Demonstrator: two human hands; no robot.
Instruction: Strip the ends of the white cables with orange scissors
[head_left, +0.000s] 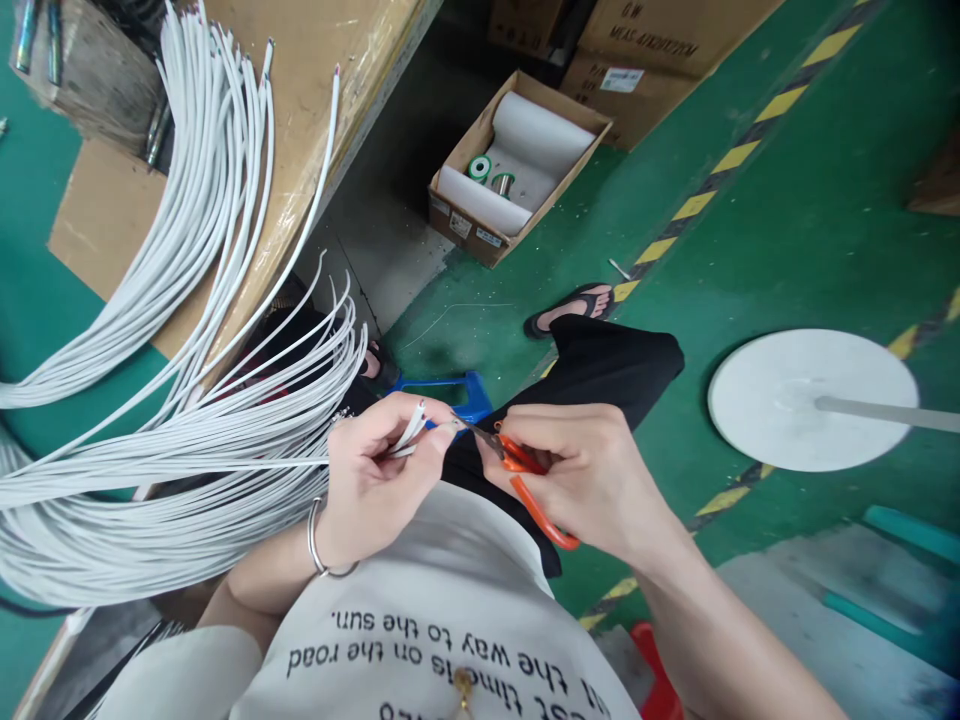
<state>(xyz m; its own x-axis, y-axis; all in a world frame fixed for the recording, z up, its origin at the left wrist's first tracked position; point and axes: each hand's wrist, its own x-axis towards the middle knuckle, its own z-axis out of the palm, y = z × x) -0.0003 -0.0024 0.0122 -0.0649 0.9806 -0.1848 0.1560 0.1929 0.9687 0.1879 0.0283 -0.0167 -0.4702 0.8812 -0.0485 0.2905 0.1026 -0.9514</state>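
Note:
Between thumb and fingers, my left hand (382,475) pinches a white cable (411,428) near its end, just above my lap. In my right hand (581,470) is a pair of orange-handled scissors (540,510), its blades pointing left and meeting the left fingertips. The blade tips are partly hidden by the left thumb and finger, so I cannot tell whether they touch the cable. A thick bundle of white cables (247,450) hangs over the table edge beside my left hand. Another bundle (202,200) lies on the table, with reddish tips at its far end.
The brown table (322,60) has its edge at the upper left. On the green floor stands an open cardboard box (480,225) with wire spools and white rolls. A round white disc (787,400) is at the right. Black-and-yellow tape (712,180) crosses the floor.

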